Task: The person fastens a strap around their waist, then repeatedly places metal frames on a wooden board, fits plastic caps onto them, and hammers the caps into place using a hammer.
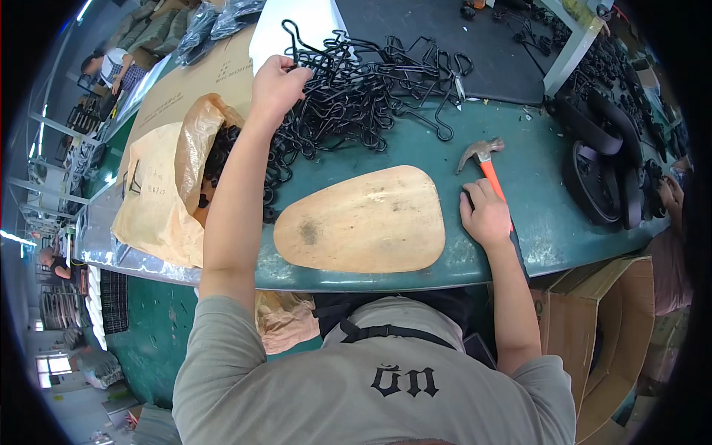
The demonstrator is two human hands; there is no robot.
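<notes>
black hooks (341,111) beyond wooden board (363,222), beside paper bag (154,208)

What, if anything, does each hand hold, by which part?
Left hand: apparently a hook; held part hidden. Right hand: over the hammer handle; whether gripping, unclear.

Left arm (236,200) stretched long, right arm (512,297) kept low

On my feed, I have the left arm reaching up and well forward, its bare forearm nearly straight in line with the wrist. My left hand (278,90) angles inward, fingers bent and thumb pointing right; I can't make out whether the tips meet. My right hand (487,216) sits lower and nearer the body, back upward, fingers curled underneath, so I can't read its grip. That forearm slants inward from the elbow. Both hands are bare and well apart.
</notes>
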